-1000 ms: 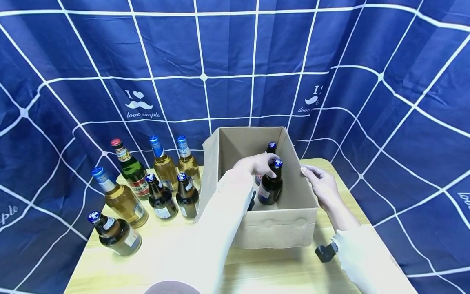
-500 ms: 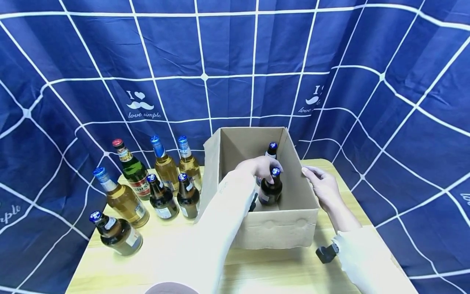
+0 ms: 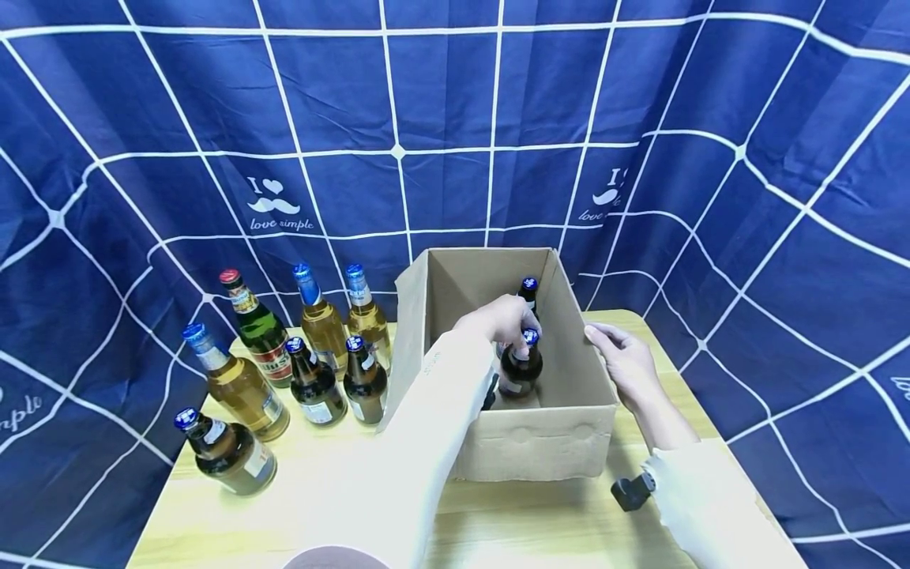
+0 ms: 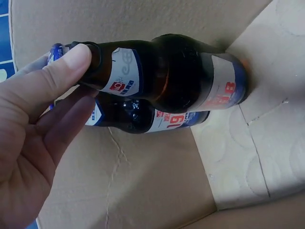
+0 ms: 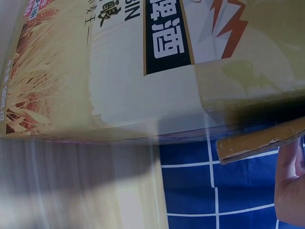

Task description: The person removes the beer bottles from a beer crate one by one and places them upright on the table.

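Observation:
A cardboard box (image 3: 533, 444) stands open-topped on the table. Inside it, my left hand (image 3: 500, 318) pinches the neck of a brown beer bottle (image 3: 520, 373) just below its blue cap. In the left wrist view, the thumb of my left hand (image 4: 38, 129) lies across that neck, and the bottle's base is near the box bottom; whether it touches cannot be told. Close behind stands a second brown beer bottle (image 3: 529, 291), partly hidden by the hand. My right hand (image 3: 629, 365) holds the box's right rim, and a cardboard flap (image 5: 262, 142) appears at those fingers in the right wrist view.
Left of the box stand several bottles: small brown ones (image 3: 226, 458), clear ones with blue caps (image 3: 245, 395) and a green one with a red cap (image 3: 263, 336). A round pale object (image 3: 334, 557) is at the near edge. A blue curtain (image 3: 441, 190) encloses the table (image 3: 512, 521).
My left hand has lowered the brown bottle within the box and brought it slightly left. My right hand has stayed at the rim.

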Demonstrator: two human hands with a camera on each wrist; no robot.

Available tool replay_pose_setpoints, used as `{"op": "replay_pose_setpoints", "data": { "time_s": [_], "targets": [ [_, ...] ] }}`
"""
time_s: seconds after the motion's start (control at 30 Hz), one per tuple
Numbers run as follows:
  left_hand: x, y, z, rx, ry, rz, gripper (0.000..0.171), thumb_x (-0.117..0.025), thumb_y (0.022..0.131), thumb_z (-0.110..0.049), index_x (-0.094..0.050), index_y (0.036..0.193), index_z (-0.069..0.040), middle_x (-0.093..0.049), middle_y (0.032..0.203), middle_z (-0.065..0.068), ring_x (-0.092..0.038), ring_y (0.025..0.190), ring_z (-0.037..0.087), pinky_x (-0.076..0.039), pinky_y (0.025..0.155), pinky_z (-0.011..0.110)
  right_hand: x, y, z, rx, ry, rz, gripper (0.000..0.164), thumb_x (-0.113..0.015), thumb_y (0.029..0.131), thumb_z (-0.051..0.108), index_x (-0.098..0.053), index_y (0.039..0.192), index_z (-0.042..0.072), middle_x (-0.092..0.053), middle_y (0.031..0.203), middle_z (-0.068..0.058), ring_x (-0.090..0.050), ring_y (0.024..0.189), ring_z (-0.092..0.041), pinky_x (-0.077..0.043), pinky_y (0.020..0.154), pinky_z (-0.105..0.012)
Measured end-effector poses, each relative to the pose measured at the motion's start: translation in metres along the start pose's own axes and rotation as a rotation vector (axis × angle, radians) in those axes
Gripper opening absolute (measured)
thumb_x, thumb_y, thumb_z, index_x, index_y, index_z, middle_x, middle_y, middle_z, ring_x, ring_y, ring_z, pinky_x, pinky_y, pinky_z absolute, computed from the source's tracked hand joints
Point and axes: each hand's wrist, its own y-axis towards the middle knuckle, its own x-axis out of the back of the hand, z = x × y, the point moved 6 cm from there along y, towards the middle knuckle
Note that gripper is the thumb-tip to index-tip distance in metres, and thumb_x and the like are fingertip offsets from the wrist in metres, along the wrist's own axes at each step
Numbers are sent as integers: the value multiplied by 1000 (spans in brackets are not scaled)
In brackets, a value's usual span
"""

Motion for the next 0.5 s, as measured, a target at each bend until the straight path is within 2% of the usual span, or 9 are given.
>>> {"op": "replay_pose_setpoints", "data": {
  "time_s": [0.17, 0.37, 0.5],
  "targets": [
    [7, 0, 3, 16, 12, -73, 30, -82, 75, -21, -74, 103, -11, -70, 93, -4, -58, 80, 7, -45, 70, 16, -1, 0, 0, 6, 8, 4, 47, -64, 92, 33, -61, 118, -6, -61, 82, 21, -55, 87, -3, -43, 77, -15],
    [19, -5, -2, 35, 52, -100, 21, -79, 79, -29, -72, 81, -9, -61, 70, -5, -52, 63, 8, -42, 59, 19, -1, 1, -1, -4, 7, 5, 46, -65, 91, 34, -63, 116, -4, -62, 83, 21, -55, 87, -3, -44, 76, -16],
    [35, -10, -11, 8, 89, -143, 21, -79, 80, -30, -72, 81, -10, -60, 69, -6, -51, 64, 8, -42, 60, 20, 0, 1, -1, -3, 7, 3, 45, -64, 91, 34, -63, 116, -4, -62, 82, 21, -55, 87, -3, -44, 76, -15]
  ]
}}
